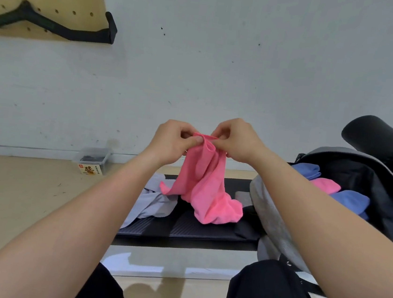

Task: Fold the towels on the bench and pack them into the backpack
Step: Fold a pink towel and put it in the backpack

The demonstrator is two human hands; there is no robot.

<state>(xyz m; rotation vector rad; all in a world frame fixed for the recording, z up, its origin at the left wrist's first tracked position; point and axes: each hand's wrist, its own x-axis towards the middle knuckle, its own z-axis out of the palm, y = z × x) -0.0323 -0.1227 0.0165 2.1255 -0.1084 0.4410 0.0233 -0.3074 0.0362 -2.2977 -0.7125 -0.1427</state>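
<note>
A pink towel (207,186) hangs above the black bench (188,231), its lower end bunched on the bench top. My left hand (172,141) and my right hand (238,141) pinch its top edge close together. A crumpled light grey towel (152,202) lies on the bench to the left. On the right stands the open grey backpack (270,221), with folded blue towels (350,202) and a folded pink towel (326,185) inside.
A small clear box (91,160) sits on the wooden floor by the white wall. A black padded roller (382,140) juts out above the backpack. A pegboard with a black handle (46,21) hangs top left. My knees are below the bench.
</note>
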